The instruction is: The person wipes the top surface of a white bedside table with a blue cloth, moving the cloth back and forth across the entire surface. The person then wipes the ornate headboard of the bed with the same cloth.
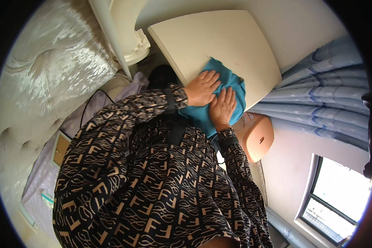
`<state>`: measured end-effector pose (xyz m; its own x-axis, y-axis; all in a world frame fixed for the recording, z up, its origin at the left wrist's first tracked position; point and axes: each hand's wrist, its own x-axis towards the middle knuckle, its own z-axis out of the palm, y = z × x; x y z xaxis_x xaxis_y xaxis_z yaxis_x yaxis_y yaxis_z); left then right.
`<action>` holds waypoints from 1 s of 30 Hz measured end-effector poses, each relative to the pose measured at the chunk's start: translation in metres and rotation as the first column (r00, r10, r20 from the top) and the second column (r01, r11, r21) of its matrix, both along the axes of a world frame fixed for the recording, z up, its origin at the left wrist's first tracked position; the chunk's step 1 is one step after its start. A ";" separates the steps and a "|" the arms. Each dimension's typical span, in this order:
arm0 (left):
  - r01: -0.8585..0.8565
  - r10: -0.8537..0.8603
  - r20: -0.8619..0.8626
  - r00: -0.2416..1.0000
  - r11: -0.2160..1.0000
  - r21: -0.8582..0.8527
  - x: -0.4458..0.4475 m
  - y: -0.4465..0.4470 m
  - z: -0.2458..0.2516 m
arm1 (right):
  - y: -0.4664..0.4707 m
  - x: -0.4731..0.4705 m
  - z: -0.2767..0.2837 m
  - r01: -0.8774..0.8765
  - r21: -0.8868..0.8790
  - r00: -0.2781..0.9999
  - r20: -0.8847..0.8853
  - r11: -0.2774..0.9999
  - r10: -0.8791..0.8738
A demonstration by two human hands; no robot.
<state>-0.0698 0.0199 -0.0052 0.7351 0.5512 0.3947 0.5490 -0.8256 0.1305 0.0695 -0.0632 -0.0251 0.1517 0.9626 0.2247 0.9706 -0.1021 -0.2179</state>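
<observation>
A blue cloth (pixel 231 81) lies rumpled over the near end of a cream-coloured tabletop (pixel 210 34), part of it hanging past the edge. My left hand (pixel 203 88) rests flat on the cloth's left part, fingers pointing up and right. Just below and to the right, my right hand (pixel 223 107) presses palm down on the same cloth with its fingers spread a little. The hands are close together. Neither one grips the fabric. What lies under the cloth is hidden.
An orange plastic stool (pixel 259 138) stands right of the table's near end. Blue curtains (pixel 322 93) hang at the right, above a window (pixel 331 198). At the left are a tufted shiny headboard (pixel 49 71), a carved cream post base (pixel 138 49) and lilac bedding (pixel 46 173).
</observation>
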 end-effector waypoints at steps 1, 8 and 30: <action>0.020 -0.021 -0.032 0.999 0.999 -0.034 -0.008 0.000 0.002 | -0.003 -0.007 0.002 -0.012 -0.007 1.000 -0.012 1.000 0.012; -0.070 0.059 -0.156 0.986 0.996 -0.062 -0.016 0.021 0.007 | 0.018 -0.012 0.007 -0.147 0.136 0.988 -0.025 0.980 0.152; -0.177 0.184 0.042 0.982 0.976 -0.127 -0.026 0.010 0.022 | 0.070 0.038 0.092 -0.647 -0.064 0.734 0.219 0.760 0.643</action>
<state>-0.0954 0.0299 0.0172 0.5987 0.7195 0.3518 0.6771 -0.6894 0.2576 0.1070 0.0065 0.0670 -0.5579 0.8077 0.1906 0.8235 0.5673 0.0065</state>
